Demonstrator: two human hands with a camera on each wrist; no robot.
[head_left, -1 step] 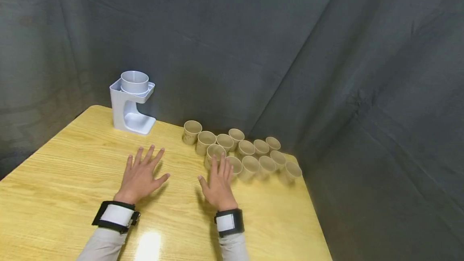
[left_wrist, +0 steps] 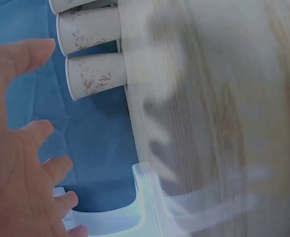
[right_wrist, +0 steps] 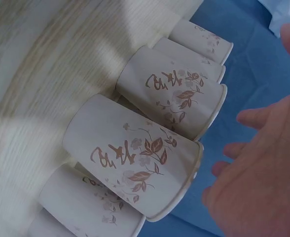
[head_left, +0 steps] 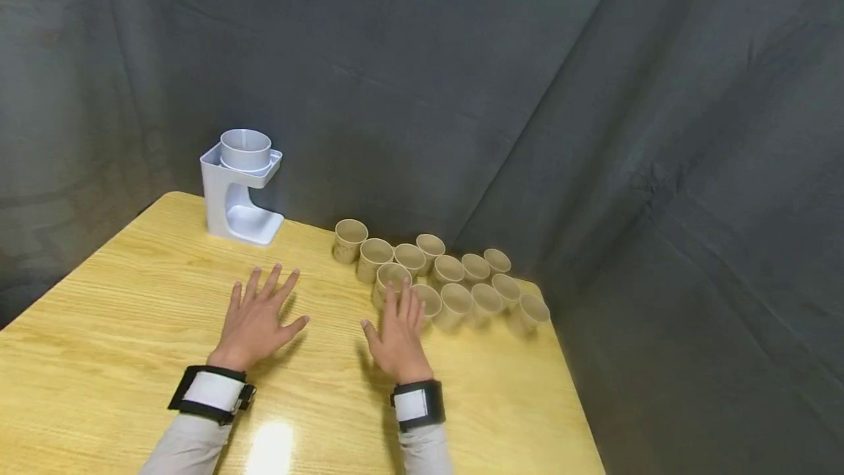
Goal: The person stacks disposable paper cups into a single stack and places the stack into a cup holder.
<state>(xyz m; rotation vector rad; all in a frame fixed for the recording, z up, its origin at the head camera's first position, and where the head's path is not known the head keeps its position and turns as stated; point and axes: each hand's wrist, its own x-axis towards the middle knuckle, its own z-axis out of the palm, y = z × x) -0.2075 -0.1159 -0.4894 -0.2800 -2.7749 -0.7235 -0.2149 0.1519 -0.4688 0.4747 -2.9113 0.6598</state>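
Observation:
My left hand (head_left: 253, 321) is over the wooden table with its fingers spread and nothing in it. To its right, my right hand (head_left: 398, 347) also has straight fingers and holds nothing. In the head view its fingertips overlap the front of a nearer paper cup (head_left: 390, 275). The right wrist view shows a gap between that hand and a paper cup (right_wrist: 132, 158) with brown flower print. Several such upright cups stand in a cluster at the back right. A white C-shaped stand (head_left: 217, 196) bears a round white container (head_left: 245, 156), beyond my left hand.
The wooden table (head_left: 316, 416) reaches back to a dark curtain (head_left: 395, 79), which also runs down its right side. One cup (head_left: 532, 314) stands close to the table's right edge. The stand is near the back left corner.

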